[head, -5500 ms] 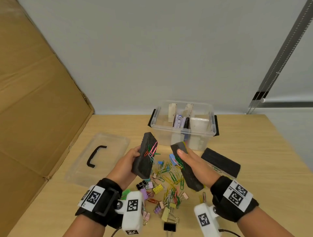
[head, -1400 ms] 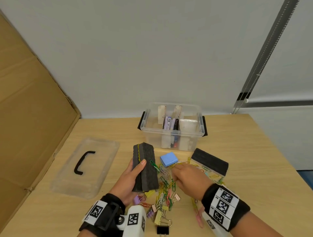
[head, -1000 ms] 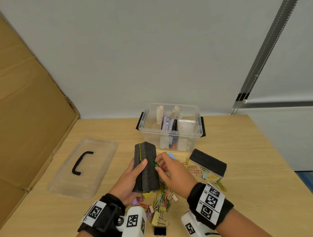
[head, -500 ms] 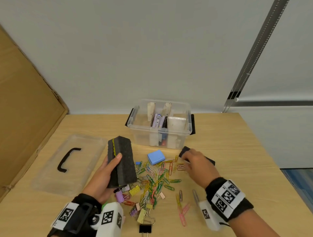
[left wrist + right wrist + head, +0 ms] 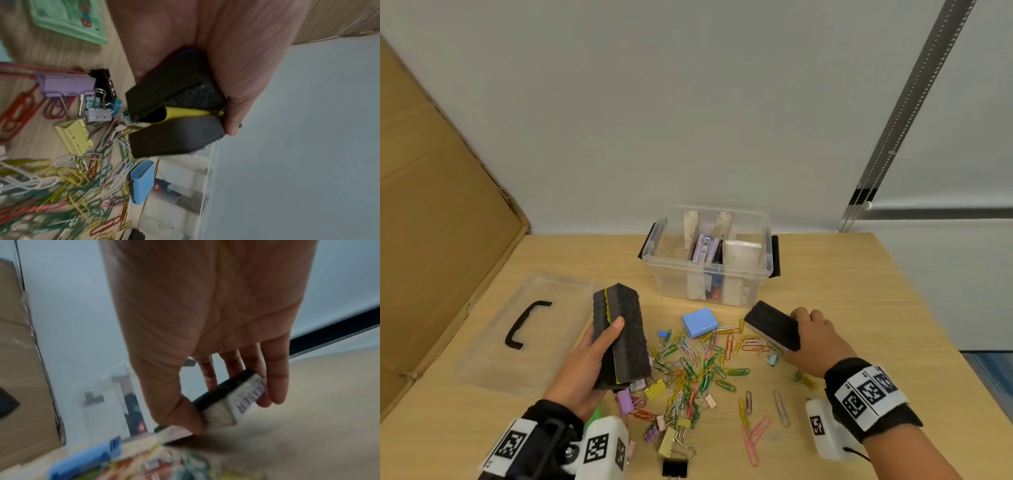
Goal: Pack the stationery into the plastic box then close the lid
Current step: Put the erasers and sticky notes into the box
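Observation:
My left hand (image 5: 599,356) grips two black erasers (image 5: 619,339) stacked together, a yellow strip between them, held above the table; the stack's end (image 5: 174,112) fills the left wrist view. My right hand (image 5: 811,337) holds a third black eraser (image 5: 774,325) by its end, thumb and fingers pinching it (image 5: 228,402), tilted just over the table. The clear plastic box (image 5: 709,263) stands open at the back with pens and white items inside. Its clear lid (image 5: 527,329) with a black handle lies at the left.
Coloured paper clips (image 5: 698,363) and binder clips (image 5: 667,442) are scattered across the wooden table between my hands. A blue sharpener-like block (image 5: 700,322) lies before the box. A green pad (image 5: 68,19) lies under my left wrist. Cardboard (image 5: 431,222) leans at the left.
My right hand left the stack in my left hand, reached right and took hold of the third eraser, lifting one end. The left hand kept its two erasers.

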### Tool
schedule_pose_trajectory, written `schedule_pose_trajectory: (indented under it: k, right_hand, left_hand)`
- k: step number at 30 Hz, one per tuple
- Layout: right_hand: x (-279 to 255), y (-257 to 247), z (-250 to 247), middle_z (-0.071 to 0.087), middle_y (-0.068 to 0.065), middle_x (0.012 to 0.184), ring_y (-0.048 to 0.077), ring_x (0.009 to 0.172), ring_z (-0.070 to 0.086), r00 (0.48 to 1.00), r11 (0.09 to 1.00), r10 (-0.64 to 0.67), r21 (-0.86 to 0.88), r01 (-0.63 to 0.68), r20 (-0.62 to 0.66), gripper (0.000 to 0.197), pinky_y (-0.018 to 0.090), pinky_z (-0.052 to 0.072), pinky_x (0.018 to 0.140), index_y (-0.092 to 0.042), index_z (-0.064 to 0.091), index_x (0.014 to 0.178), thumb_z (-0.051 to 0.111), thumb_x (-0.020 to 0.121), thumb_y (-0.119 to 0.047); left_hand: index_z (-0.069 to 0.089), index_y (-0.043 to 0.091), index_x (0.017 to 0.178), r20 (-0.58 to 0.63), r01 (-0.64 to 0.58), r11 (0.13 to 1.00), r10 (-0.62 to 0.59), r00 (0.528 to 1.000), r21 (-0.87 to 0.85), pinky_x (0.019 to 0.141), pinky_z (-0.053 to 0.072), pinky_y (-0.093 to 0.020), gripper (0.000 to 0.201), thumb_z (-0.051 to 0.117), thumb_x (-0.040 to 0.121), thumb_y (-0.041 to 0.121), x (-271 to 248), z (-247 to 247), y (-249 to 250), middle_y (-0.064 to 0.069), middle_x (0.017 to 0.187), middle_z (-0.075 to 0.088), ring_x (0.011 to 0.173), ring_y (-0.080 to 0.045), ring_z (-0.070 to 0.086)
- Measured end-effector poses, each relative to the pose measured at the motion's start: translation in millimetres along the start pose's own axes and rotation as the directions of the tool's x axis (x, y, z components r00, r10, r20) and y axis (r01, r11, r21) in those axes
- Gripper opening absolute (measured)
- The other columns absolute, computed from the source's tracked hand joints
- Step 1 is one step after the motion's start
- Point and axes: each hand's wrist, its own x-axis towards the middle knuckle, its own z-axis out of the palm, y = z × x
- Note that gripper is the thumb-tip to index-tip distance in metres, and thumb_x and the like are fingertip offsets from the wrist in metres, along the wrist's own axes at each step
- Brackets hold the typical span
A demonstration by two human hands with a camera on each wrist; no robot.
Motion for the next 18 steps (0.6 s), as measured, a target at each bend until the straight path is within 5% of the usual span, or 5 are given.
schedule_pose_trajectory:
  k: [6,13,18]
  right_hand:
    - [-21,-21,-46,0.042,-0.002,0.108,0.012,0.088,0.053,0.967,0.965,-0.185,0.152,0.212,-0.176,0.042,0.017,0.045,0.071,-0.02,0.051,0.117,0.066,0.08,-0.035]
    - [-53,-58,-90,0.044,-0.013,0.115,0.003,0.096,0.052,0.829,0.867,-0.422,0.104,0.487,-0.367,0.041,0.015,0.05,0.08,-0.026,0.055,0.121,0.065,0.083,-0.041]
    - [-64,-98,-120,0.059,-0.015,0.092,0.003,0.077,0.058,0.73,0.794,-0.479,0.115,0.597,-0.487,0.043,0.016,0.05,0.067,-0.027,0.062,0.101,0.057,0.075,-0.061]
  left_hand:
    - [0.052,0.026,0.126,-0.008,0.024,1.0,-0.024,1.0,-0.013,0.084,0.05,-0.046,0.037,0.054,0.089,0.03,0,-4,3,-0.014,0.119,0.064,0.107,-0.032,0.061]
    - [0.053,0.022,0.127,-0.009,0.04,0.999,-0.04,0.999,-0.016,0.079,0.052,-0.044,0.049,0.06,0.08,0.036,2,-11,10,-0.015,0.12,0.064,0.107,-0.033,0.062]
    - [0.051,0.024,0.131,-0.004,0.028,0.999,-0.028,1.0,-0.03,0.082,0.051,-0.045,0.057,0.062,0.077,0.039,4,-22,18,-0.013,0.123,0.063,0.112,-0.032,0.06]
